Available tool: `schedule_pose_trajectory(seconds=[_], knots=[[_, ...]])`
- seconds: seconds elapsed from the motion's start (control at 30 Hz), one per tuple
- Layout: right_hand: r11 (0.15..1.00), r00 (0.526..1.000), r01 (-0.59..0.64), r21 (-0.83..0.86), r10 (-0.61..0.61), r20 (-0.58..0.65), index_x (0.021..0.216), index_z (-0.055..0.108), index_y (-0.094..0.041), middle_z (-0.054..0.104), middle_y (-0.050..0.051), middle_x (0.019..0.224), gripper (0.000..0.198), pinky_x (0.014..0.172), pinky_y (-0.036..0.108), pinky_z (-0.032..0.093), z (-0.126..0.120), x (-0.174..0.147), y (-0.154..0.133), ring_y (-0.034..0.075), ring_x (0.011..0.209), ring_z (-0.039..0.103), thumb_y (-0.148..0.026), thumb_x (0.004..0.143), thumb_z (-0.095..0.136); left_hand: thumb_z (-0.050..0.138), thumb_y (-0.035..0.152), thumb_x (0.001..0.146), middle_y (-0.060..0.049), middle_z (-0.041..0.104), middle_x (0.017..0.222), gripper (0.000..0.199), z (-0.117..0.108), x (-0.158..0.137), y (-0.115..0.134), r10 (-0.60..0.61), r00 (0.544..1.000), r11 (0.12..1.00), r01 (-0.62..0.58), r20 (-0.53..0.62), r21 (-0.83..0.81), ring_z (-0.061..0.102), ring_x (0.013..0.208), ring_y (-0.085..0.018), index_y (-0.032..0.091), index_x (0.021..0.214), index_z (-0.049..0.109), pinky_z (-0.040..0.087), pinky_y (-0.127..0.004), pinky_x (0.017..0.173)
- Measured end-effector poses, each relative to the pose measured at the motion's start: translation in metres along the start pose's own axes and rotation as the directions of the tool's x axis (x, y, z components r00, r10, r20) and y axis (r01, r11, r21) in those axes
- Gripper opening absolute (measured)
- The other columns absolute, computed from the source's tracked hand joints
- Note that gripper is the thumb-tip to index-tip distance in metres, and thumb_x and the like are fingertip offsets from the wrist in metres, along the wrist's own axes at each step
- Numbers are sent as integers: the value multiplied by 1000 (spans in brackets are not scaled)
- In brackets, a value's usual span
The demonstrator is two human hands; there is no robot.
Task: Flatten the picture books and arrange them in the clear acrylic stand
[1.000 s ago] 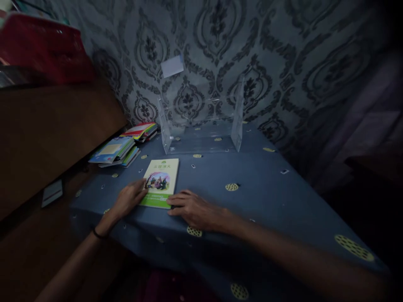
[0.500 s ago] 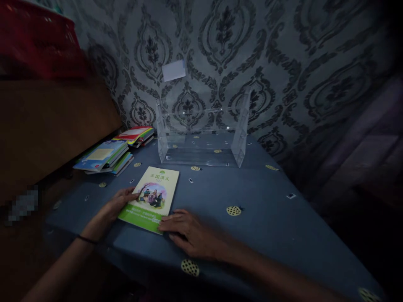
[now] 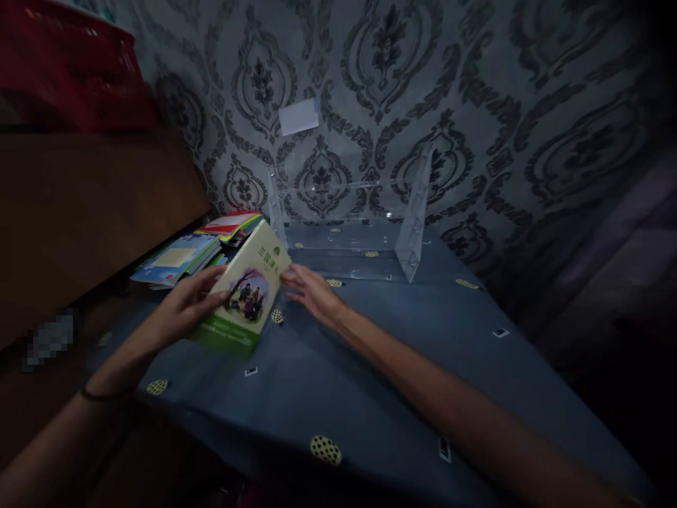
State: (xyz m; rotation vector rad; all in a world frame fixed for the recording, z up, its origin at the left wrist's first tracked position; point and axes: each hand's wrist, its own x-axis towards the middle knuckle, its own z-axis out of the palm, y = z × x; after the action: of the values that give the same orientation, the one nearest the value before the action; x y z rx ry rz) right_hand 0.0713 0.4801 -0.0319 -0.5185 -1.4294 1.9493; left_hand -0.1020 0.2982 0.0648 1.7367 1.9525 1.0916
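Note:
A book (image 3: pixel 233 286) with a pale cover, a painted picture of figures and a green band along the bottom is tilted up off the table. My left hand (image 3: pixel 187 307) grips its left edge, thumb across the front cover and the other fingers partly hidden behind. At the right edge is my right hand (image 3: pixel 314 289), fingers stretched out with their tips at or touching the book; exact contact is hard to make out. Just behind stands a clear plastic rack (image 3: pixel 414 229) with two upright sides.
Stacked books (image 3: pixel 172 259) lie at the table's left side, with a red-covered pile (image 3: pixel 227 224) behind. A blue patterned cloth (image 3: pixel 381 367) covers the table. Left of it is a brown wooden surface (image 3: pixel 95 212) bearing a red container (image 3: pixel 89 70). A patterned wall (image 3: pixel 486 92) rises behind.
The book has been lifted from lying flat and tilted up, with my left hand on it. My right hand has shifted from its lower right corner up to its right edge.

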Motion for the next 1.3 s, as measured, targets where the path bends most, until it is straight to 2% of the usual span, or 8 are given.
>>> schedule_pose_trajectory(seconds=[0.13,0.3,0.4,0.6,0.87,1.03,1.2,1.3], knots=[[944,996,-88,318,80,38,98,59,-23,75,6,87,43,90,42,57,-11,16,-19,22,92,73,-63,98,43,46,27,99,-9,77,107,49,15,-26,11,327,938,758,-334,116,560,73,81,-23,25,147,50,58,-31,64],[985,985,-173,18,173,3,95,61,-19,69,4,71,34,66,37,59,-41,12,3,22,67,70,-52,91,59,44,-2,85,-18,67,129,93,92,-75,-11,326,866,408,-490,379,770,72,94,-28,25,163,1,61,-34,68],[989,992,-127,-82,124,-38,105,62,-19,68,0,72,32,61,30,55,-52,8,23,18,64,67,-30,77,74,46,-1,86,-22,63,134,90,125,-95,-22,308,879,321,-456,363,830,66,112,-36,23,164,8,60,-42,80],[938,995,44,-344,-71,-66,112,67,-19,72,1,85,38,72,31,56,-59,11,38,17,75,69,-20,74,68,48,15,97,-18,60,142,52,123,-87,-26,307,864,423,-499,398,757,58,128,-37,19,149,47,56,-45,92],[709,967,189,-680,-256,2,118,69,-20,75,8,106,38,89,38,55,-68,12,48,22,98,70,-20,81,61,33,35,107,-19,50,153,46,127,-20,-41,165,920,639,-374,356,672,46,143,-29,12,145,45,41,-49,114],[545,956,195,-816,-290,35,122,68,-17,74,12,110,41,97,51,51,-64,5,41,29,103,67,-18,82,59,29,34,108,-22,44,156,50,133,0,-46,117,935,683,-321,336,656,39,148,-29,7,148,41,36,-51,117],[116,865,435,-893,-329,379,132,61,-16,68,17,128,42,105,53,44,-32,-22,31,32,122,57,-13,93,46,27,32,107,-21,47,154,49,139,-4,-47,130,950,699,-291,284,653,41,147,-29,7,145,45,35,-52,118],[78,839,527,-846,-208,503,141,53,-16,67,16,131,48,104,45,49,-11,-34,36,26,120,61,-9,96,39,35,28,106,-20,61,140,40,141,-5,-49,178,959,706,-280,219,650,56,134,-28,8,134,54,40,-50,115]])
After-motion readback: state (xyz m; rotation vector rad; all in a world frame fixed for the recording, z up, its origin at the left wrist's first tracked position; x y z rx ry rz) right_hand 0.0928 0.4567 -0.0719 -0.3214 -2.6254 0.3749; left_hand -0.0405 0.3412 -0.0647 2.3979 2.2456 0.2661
